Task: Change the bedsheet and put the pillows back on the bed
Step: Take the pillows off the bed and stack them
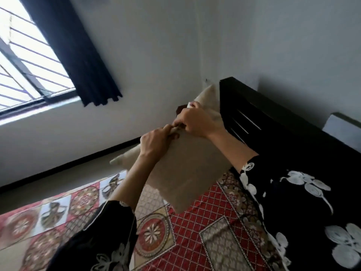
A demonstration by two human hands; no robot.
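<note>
A beige pillow [187, 169] is held up over the bed, tilted, with one corner near the headboard and another toward the floor. My left hand [156, 141] and my right hand [197, 122] both pinch its upper edge close together, fingers curled into the fabric. Under it lies a red patterned bedsheet [199, 227] with medallions and lattice squares. A white edge of fabric shows at my right fingertips.
A dark wooden headboard [273, 122] with slats stands at the right against the white wall. A barred window [29, 61] with a dark curtain [78, 55] is at the upper left. A strip of floor runs between the bed and wall. My black sleeves carry white flower motifs.
</note>
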